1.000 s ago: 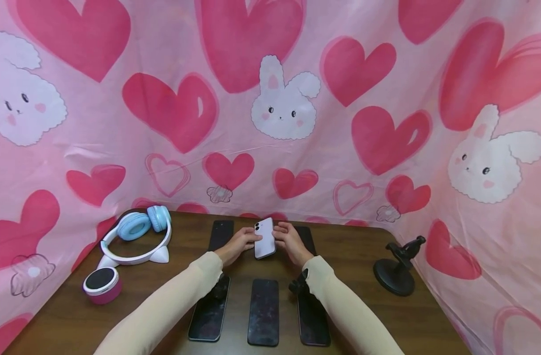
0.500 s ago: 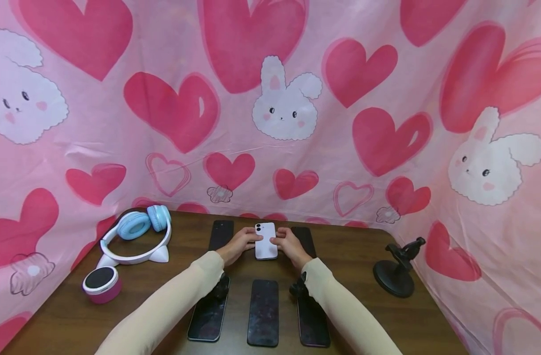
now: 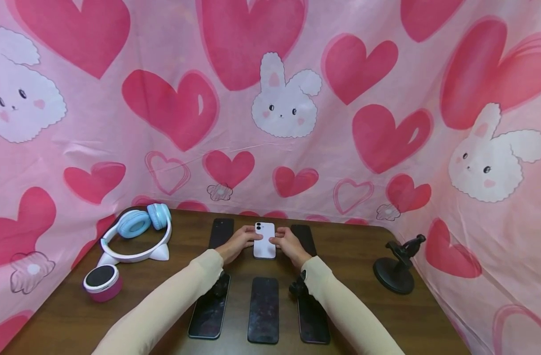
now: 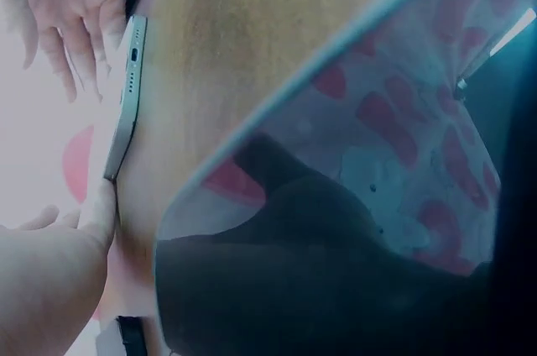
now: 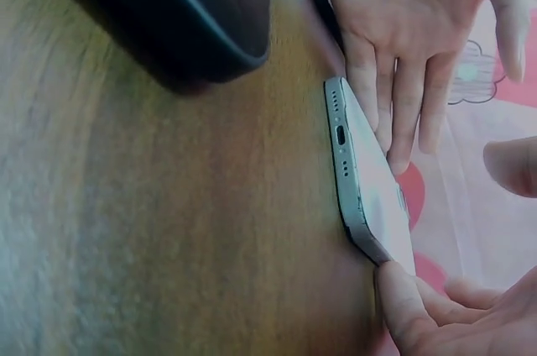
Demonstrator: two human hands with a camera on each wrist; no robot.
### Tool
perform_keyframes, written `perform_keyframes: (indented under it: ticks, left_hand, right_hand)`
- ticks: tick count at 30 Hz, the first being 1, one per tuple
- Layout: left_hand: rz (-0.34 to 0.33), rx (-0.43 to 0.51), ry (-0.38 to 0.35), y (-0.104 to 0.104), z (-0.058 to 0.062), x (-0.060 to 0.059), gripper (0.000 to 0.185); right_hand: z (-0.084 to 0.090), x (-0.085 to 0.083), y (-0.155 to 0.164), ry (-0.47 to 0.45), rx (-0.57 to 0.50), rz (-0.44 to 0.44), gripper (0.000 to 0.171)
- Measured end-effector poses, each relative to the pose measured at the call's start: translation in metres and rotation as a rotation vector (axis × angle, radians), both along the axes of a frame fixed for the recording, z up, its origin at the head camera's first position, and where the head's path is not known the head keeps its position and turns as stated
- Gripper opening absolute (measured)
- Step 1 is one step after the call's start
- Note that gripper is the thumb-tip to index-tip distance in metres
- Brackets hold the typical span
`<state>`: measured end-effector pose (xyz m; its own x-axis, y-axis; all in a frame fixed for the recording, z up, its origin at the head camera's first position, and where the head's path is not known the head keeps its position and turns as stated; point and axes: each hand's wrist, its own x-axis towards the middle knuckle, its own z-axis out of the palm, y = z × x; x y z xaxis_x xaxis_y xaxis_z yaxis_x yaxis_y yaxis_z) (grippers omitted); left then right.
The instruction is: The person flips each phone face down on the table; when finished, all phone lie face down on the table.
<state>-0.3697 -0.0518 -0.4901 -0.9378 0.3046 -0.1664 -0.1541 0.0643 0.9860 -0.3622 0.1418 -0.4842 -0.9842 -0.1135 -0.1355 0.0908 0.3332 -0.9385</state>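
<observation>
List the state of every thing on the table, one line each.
White phone: lying back up, touched by left hand and right hand.
Five dark phones: flat, screens dark.
Headphones: lying flat.
Pink speaker: upright.
Black stand: upright, holding nothing.

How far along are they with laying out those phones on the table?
Five dark phones already lie flat: three in the near row, two in the far row. In hand is the white phone, face down in the far row's middle gap; the left hand and right hand touch its edges with straight fingers. What seems left: squaring it and letting go. Headphones sit untouched.
</observation>
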Motion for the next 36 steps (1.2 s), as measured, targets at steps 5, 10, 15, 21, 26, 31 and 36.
perform_keyframes:
  ticks: [5, 10, 15, 21, 26, 31, 36]
  left_hand:
    - [0.014, -0.046, 0.02, 0.001, 0.003, 0.002, 0.076]
    - [0.024, -0.087, 0.081, 0.003, 0.01, 0.003, 0.079]
    - [-0.023, -0.044, 0.156, 0.005, 0.019, 0.003, 0.077]
    - [-0.067, -0.039, 0.226, 0.014, 0.029, 0.001, 0.08]
    - [-0.081, -0.028, 0.258, 0.03, 0.037, 0.001, 0.077]
    - [-0.103, -0.041, 0.26, 0.05, 0.04, 0.003, 0.073]
    - [-0.147, -0.044, 0.227, 0.072, 0.036, 0.005, 0.077]
  right_hand:
    - [0.001, -0.001, 0.001, 0.007, -0.008, 0.003, 0.065]
    - [0.003, -0.002, 0.008, 0.079, -0.102, 0.042, 0.068]
    - [0.007, -0.004, 0.021, 0.174, -0.197, 0.14, 0.079]
    - [0.018, -0.008, 0.039, 0.186, -0.278, 0.16, 0.075]
    - [0.025, -0.012, 0.059, 0.202, -0.282, 0.131, 0.066]
    - [0.026, -0.014, 0.081, 0.219, -0.278, 0.104, 0.061]
    - [0.02, -0.018, 0.104, 0.202, -0.311, 0.074, 0.058]
